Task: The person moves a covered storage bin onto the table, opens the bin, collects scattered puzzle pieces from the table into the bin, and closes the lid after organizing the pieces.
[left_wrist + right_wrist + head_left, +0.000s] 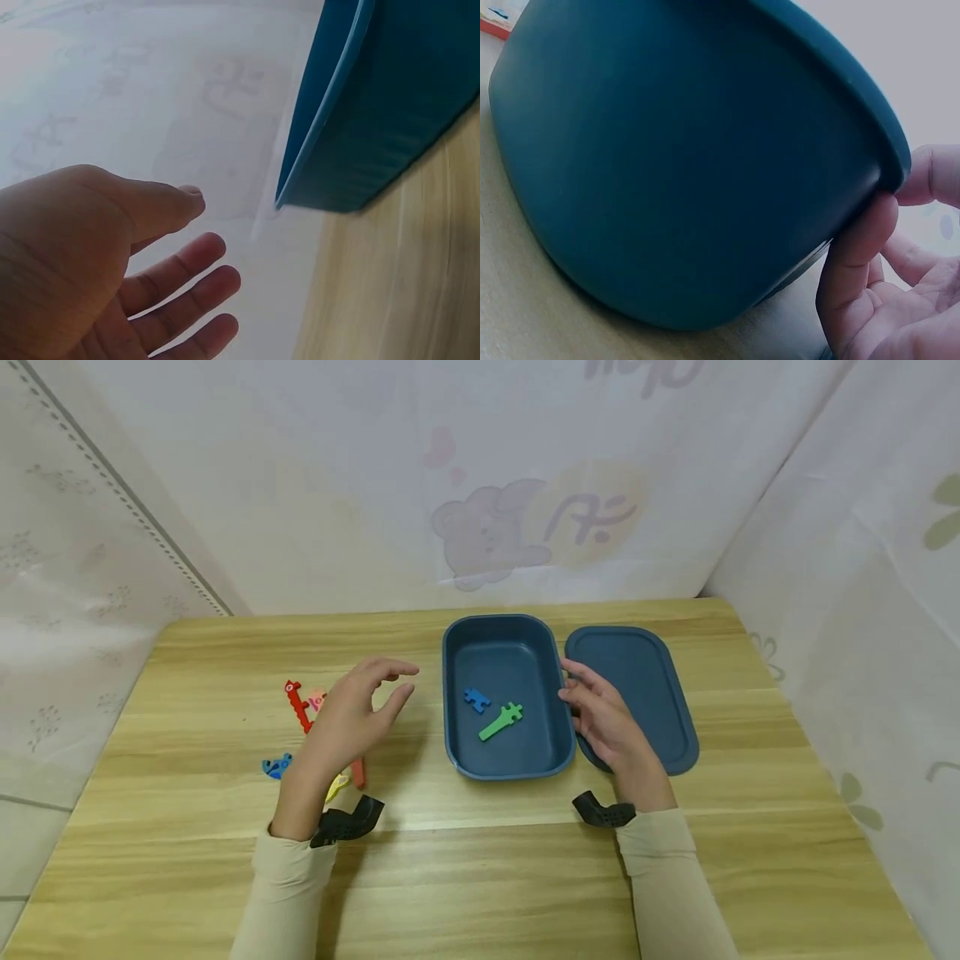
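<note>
A dark blue rectangular box (510,770) holds a small blue puzzle piece (476,699) and a long green puzzle piece (500,721). My right hand (606,718) touches the box's right side at the rim, fingertips against the outer wall (705,165). Left of the box, my left hand (348,718) hovers over the table, thumb and fingers apart and nothing between them. Beneath and around it lie a red piece (297,705), a pink piece (317,699), a blue piece (277,767), a yellow piece (337,787) and an orange-red piece (358,772), some partly hidden.
A flat dark blue lid (637,693) lies right of the box, partly under my right hand. The wooden table (480,877) meets pale printed cloth (322,527) at the back and sides. Black wrist mounts (348,822) sit on both wrists.
</note>
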